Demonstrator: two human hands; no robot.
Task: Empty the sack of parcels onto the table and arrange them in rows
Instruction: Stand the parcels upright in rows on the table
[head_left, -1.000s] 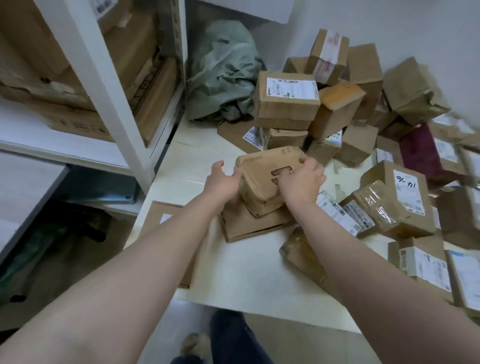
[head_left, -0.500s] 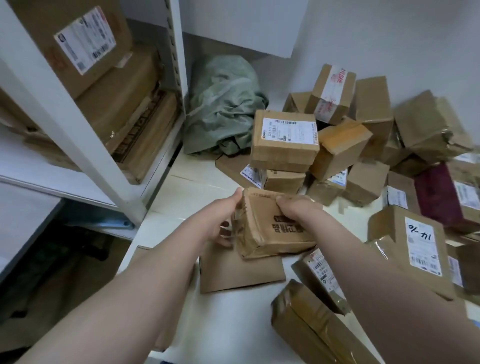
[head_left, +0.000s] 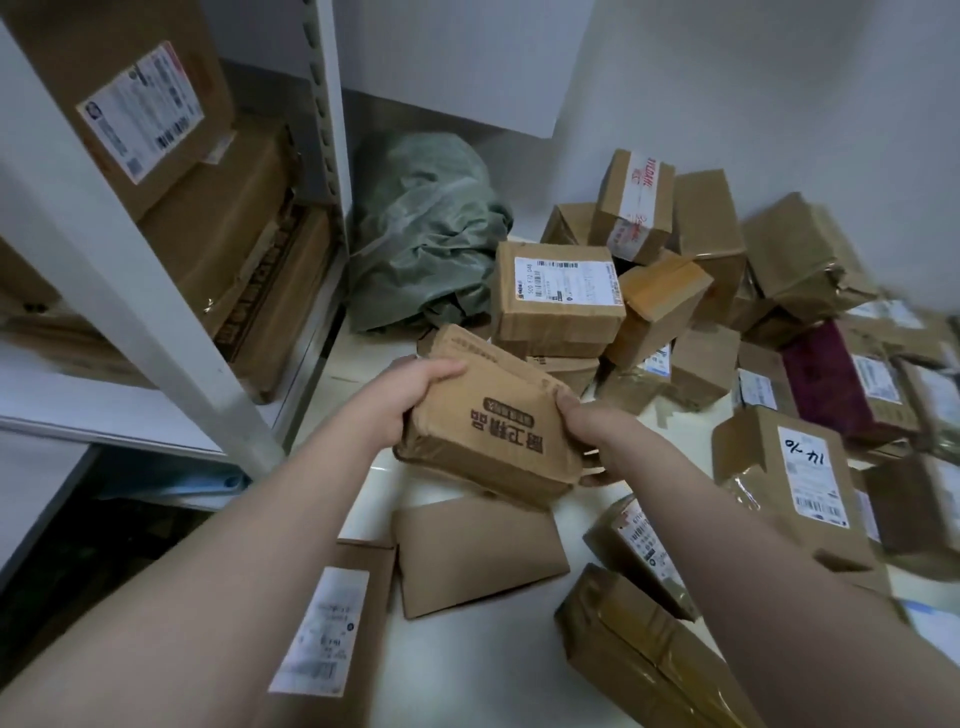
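The dented brown cardboard parcel (head_left: 488, 431) has lifted off the desk (head_left: 483, 675). The left hand (head_left: 410, 395) and right hand (head_left: 592, 426) grip its ends (right fingers mostly hidden beneath).

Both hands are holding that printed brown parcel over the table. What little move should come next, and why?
Probably lower the printed parcel, gripped by the left hand and right hand, onto the bare table beyond the flat envelope. It is held apart from the jumbled boxes, and that patch could start a row.
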